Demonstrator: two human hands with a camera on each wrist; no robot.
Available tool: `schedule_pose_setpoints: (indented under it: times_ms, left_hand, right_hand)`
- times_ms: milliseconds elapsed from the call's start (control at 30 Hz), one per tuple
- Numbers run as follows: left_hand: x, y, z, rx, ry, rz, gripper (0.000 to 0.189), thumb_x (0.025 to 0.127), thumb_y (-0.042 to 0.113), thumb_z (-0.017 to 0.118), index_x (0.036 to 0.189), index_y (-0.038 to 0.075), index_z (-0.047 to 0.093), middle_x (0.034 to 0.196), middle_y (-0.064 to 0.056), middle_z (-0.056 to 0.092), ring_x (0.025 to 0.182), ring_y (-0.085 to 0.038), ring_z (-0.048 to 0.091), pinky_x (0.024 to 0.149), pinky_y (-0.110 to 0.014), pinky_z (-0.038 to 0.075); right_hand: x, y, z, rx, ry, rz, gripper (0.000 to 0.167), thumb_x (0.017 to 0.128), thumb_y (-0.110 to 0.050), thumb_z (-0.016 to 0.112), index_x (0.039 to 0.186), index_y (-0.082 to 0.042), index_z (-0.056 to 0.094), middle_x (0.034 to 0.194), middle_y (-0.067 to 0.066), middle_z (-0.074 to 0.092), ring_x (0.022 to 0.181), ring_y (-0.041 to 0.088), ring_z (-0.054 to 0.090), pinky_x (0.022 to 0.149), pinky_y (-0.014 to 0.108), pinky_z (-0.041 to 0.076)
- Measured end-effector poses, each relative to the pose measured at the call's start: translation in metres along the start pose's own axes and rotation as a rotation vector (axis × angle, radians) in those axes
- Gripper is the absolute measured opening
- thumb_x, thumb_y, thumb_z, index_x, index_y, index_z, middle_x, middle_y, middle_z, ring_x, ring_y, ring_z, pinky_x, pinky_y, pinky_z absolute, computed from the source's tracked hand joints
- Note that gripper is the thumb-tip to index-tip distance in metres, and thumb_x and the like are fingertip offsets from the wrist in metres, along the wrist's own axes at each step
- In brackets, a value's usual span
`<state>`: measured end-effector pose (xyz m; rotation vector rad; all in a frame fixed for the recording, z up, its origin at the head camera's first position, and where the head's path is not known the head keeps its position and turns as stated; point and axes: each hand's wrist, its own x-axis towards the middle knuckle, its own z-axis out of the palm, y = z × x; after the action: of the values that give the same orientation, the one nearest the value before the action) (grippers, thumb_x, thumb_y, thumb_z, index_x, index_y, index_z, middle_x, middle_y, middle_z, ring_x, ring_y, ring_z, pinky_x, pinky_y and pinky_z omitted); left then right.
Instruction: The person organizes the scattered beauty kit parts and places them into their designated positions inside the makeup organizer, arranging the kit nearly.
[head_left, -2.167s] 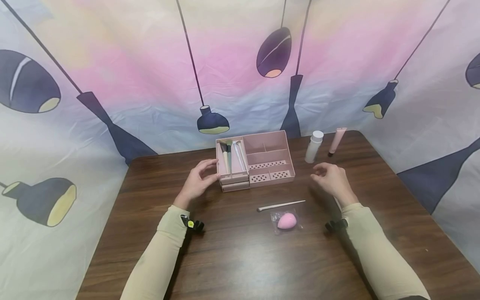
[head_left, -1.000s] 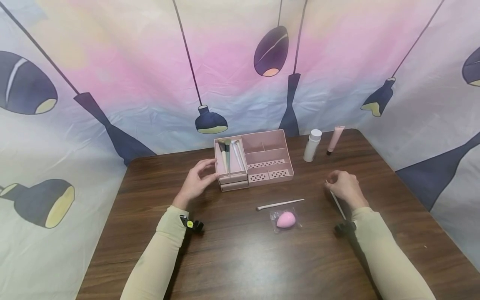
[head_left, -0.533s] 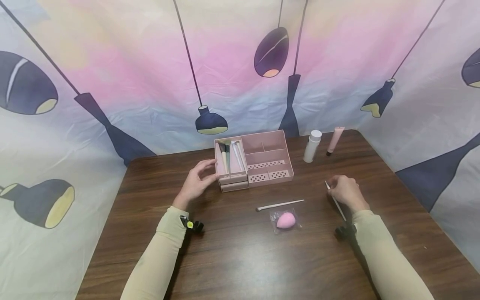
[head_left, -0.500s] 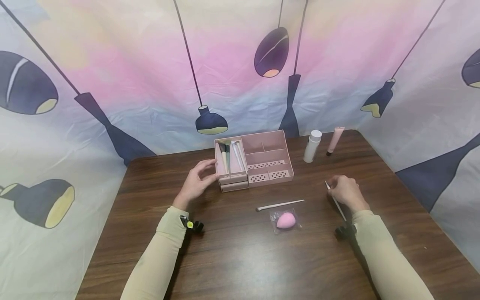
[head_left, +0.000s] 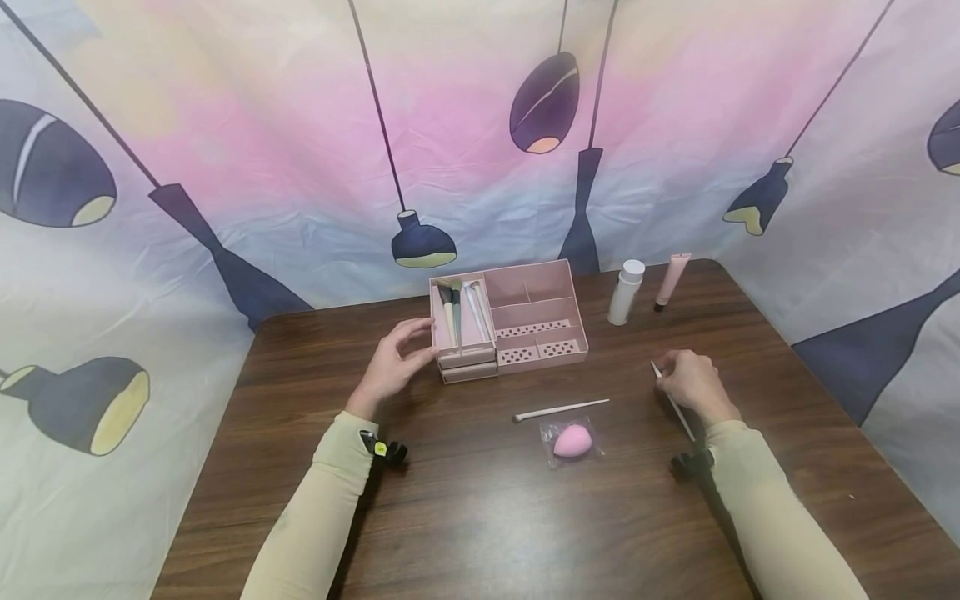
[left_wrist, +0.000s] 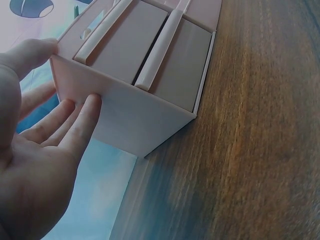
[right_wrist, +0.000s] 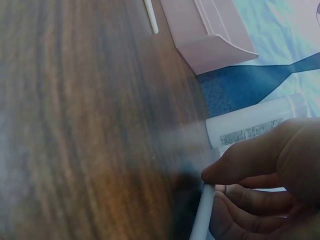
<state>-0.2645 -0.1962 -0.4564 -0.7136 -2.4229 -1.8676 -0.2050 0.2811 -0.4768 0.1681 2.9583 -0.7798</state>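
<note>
A pink organizer [head_left: 536,317] stands at the back of the table, with several makeup brushes [head_left: 455,312] in its upper left drawer. My left hand [head_left: 393,362] is at its left side; in the left wrist view the fingertips rest on the side wall and the thumb is at the front edge. My right hand [head_left: 688,383] pinches a slim white makeup brush [right_wrist: 203,215] between thumb and fingers, low over the table to the right. Part of it is hidden by the hand. A second white makeup brush [head_left: 561,409] lies in front of the organizer.
A pink makeup sponge [head_left: 573,441] in clear wrapping lies below the loose brush. Behind my right hand stand a white bottle [head_left: 625,293] and a pink tube [head_left: 672,282]. The dark wooden table [head_left: 480,525] meets a printed cloth backdrop [head_left: 300,125].
My right hand has moved right and slightly nearer me, and the brush under it shows more plainly, then stays nearly still. My left hand and the organizer have not moved.
</note>
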Motion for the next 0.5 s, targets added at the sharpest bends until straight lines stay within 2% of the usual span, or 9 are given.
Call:
schedule_pose_setpoints:
  times_ms: [100,267,400,500]
  left_hand:
    - [-0.002,0.011,0.001,0.007,-0.006,0.002,0.051,0.088,-0.004,0.067,0.136,-0.011,0.048,0.141,-0.029,0.042,0.13,-0.046,0.043,0.105,-0.06,0.044]
    - [-0.004,0.022,0.002,0.003,-0.009,-0.012,0.051,0.089,-0.003,0.067,0.135,-0.012,0.047,0.14,-0.028,0.042,0.13,-0.045,0.043,0.105,-0.059,0.044]
    - [-0.003,0.021,0.001,-0.013,-0.011,-0.019,0.051,0.089,-0.003,0.066,0.135,-0.013,0.047,0.14,-0.028,0.042,0.13,-0.045,0.042,0.105,-0.057,0.046]
    - [-0.001,0.011,0.0,-0.018,-0.01,-0.018,0.052,0.089,-0.004,0.066,0.136,-0.012,0.047,0.141,-0.028,0.041,0.131,-0.044,0.042,0.105,-0.053,0.047]
  right_hand:
    - [0.0,-0.003,-0.002,-0.001,0.018,-0.007,0.025,0.084,-0.009,0.068,0.107,0.001,0.067,0.09,0.015,0.068,0.079,0.029,0.061,0.065,0.041,0.049]
    - [0.001,-0.009,-0.005,0.008,0.035,-0.012,0.026,0.084,-0.01,0.068,0.108,0.001,0.067,0.092,0.015,0.068,0.08,0.029,0.061,0.064,0.039,0.05]
    - [0.001,-0.013,-0.006,0.026,0.044,-0.016,0.028,0.084,-0.011,0.067,0.11,0.001,0.066,0.094,0.016,0.069,0.08,0.029,0.063,0.064,0.038,0.052]
    - [0.003,-0.016,-0.007,0.036,0.055,-0.021,0.029,0.085,-0.012,0.067,0.111,0.0,0.066,0.096,0.017,0.069,0.082,0.03,0.063,0.064,0.038,0.053]
